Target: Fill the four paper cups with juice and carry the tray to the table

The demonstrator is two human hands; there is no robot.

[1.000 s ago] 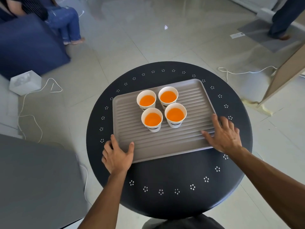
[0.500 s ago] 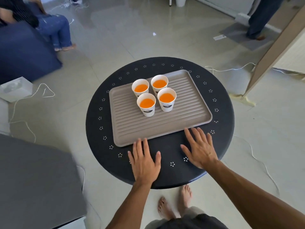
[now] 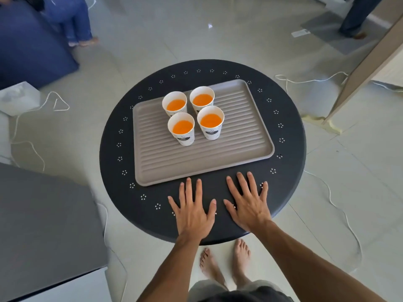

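Tray (image 3: 218, 162) of four filled cups (image 3: 195, 115) lies mid-frame, long axis left–right, just above the left hand (image 3: 192, 211) and right hand (image 3: 247, 204), both flat, spread, empty on the table (image 3: 122, 192).

The tray (image 3: 218, 158) looks like matt plastic, beige, with ridges across its floor. The four cups (image 3: 184, 138) are white paper, smooth, with a printed mark. The round table (image 3: 290, 171) is dark and matt. The floor tiles (image 3: 163, 35) are glossy.
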